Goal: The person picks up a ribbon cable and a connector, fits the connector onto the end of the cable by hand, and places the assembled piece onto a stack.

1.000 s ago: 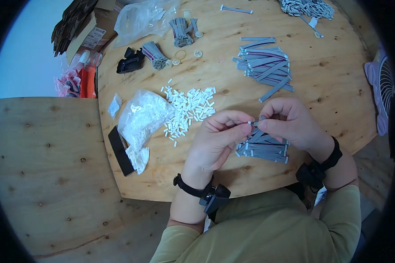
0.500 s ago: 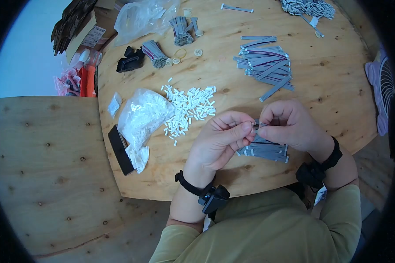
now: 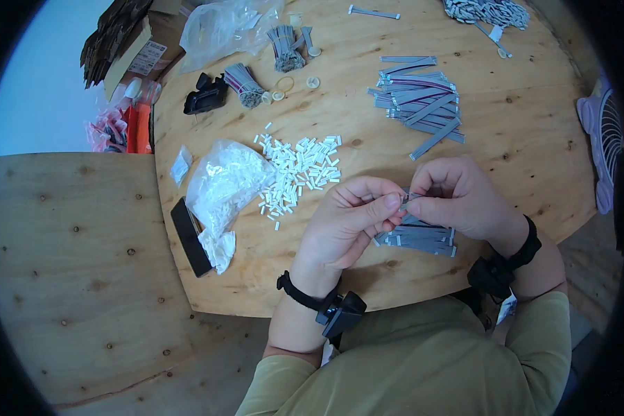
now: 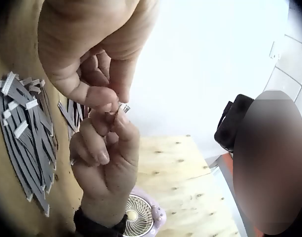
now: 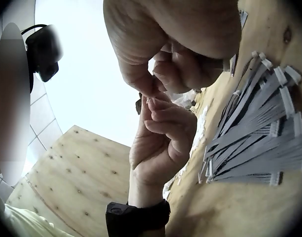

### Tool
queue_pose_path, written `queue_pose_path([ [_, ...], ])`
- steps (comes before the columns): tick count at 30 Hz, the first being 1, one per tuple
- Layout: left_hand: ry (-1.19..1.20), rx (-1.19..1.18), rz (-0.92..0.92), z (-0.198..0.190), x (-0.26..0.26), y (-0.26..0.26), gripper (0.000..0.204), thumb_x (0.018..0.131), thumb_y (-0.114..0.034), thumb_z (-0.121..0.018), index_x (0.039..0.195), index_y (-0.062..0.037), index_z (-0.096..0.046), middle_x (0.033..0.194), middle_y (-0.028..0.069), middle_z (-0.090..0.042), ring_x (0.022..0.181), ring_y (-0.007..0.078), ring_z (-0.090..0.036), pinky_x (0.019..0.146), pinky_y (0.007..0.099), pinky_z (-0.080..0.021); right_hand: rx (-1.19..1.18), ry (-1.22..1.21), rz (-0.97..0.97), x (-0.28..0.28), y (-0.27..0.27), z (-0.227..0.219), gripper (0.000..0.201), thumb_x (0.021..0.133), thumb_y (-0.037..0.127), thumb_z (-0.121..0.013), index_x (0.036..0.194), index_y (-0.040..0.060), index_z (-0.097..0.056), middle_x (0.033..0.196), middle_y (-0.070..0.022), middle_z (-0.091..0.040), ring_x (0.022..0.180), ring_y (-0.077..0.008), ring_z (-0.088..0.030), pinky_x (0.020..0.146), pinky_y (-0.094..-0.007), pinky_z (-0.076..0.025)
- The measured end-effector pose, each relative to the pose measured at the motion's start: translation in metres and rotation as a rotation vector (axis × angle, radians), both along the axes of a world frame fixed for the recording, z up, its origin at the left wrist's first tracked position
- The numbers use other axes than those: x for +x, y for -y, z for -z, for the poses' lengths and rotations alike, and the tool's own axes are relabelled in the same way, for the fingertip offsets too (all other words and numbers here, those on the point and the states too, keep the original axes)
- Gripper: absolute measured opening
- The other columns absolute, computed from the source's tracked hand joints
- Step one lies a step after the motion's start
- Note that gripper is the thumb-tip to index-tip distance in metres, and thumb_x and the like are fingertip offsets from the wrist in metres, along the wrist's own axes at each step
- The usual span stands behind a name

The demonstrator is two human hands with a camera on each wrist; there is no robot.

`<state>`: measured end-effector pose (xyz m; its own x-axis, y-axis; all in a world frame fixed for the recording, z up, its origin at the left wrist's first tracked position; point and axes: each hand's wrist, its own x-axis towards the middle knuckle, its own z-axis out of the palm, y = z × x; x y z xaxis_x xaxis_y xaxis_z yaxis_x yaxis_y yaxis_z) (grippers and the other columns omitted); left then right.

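Fingertip to fingertip, the left hand [image 3: 350, 218] and right hand [image 3: 457, 197] pinch a small connector end [image 3: 405, 200] between them, above a pile of grey ribbon cables [image 3: 419, 239] with white connectors. In the left wrist view, a small pale connector with metal-looking contacts [image 4: 125, 108] sticks out between the thumbs and index fingers. The fingers cover most of the held piece, and whether it is one part or two I cannot tell. The right wrist view shows the cable pile [image 5: 259, 128] beside the hands.
Loose white connector housings [image 3: 301, 166] lie left of the hands, by a clear plastic bag [image 3: 225, 180] and a dark flat box [image 3: 191, 239]. Another cable pile [image 3: 423, 104] lies farther back. Bundled cables [image 3: 243, 87], a black holder [image 3: 206, 96] and a purple fan [image 3: 598, 145] stand around.
The fingertips have drawn slightly closer over the small piece, and the left fingers have shifted a little to the right. The white end seen at the left fingertips earlier is now mostly covered.
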<state>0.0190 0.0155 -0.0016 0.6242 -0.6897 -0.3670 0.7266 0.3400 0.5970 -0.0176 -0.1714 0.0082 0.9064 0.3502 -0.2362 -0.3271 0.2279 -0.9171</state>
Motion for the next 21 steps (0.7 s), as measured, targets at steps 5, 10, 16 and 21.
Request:
queue_pose_path([
  [5, 0.059, 0.058, -0.031, -0.0073, -0.0001, 0.0013, 0.014, 0.077, 0.001, -0.058, 0.091, 0.0020, -0.059, 0.081, 0.0095, -0.062, 0.070, 0.0119, -0.059, 0.061, 0.0198, -0.048, -0.013, 0.009, 0.026, 0.0001, 0.0012, 0.0022, 0.004, 0.075, 0.004, -0.058, 0.076, 0.0007, -0.056, 0.071, -0.0014, -0.058, 0.065, -0.0040, -0.053, 0.057, -0.0185, -0.043],
  [10, 0.091, 0.087, -0.040, -0.0075, -0.0008, 0.0015, 0.016, 0.075, 0.003, -0.058, 0.091, 0.0026, -0.059, 0.082, 0.0103, -0.062, 0.070, 0.0118, -0.059, 0.061, 0.0198, -0.048, -0.039, 0.054, 0.028, -0.0001, 0.0009, -0.0016, 0.004, 0.075, 0.003, -0.058, 0.075, 0.0006, -0.056, 0.071, -0.0015, -0.058, 0.065, -0.0041, -0.053, 0.057, -0.0187, -0.043],
  [16, 0.104, 0.089, -0.040, -0.0051, -0.0010, 0.0004, 0.017, 0.075, 0.003, -0.059, 0.091, 0.0026, -0.060, 0.082, 0.0102, -0.062, 0.071, 0.0118, -0.059, 0.061, 0.0203, -0.047, -0.069, 0.051, 0.016, -0.0002, 0.0009, -0.0036, 0.004, 0.075, 0.004, -0.058, 0.075, 0.0006, -0.056, 0.071, -0.0016, -0.058, 0.065, -0.0042, -0.053, 0.057, -0.0185, -0.043],
  [21, 0.141, 0.101, -0.050, -0.0060, -0.0018, 0.0012, 0.016, 0.075, 0.002, -0.059, 0.091, 0.0026, -0.060, 0.083, 0.0102, -0.062, 0.070, 0.0114, -0.058, 0.060, 0.0205, -0.047, -0.041, -0.003, 0.047, -0.0010, -0.0004, -0.0019, 0.005, 0.075, 0.005, -0.059, 0.075, 0.0007, -0.056, 0.070, -0.0016, -0.058, 0.063, -0.0041, -0.053, 0.055, -0.0181, -0.043],
])
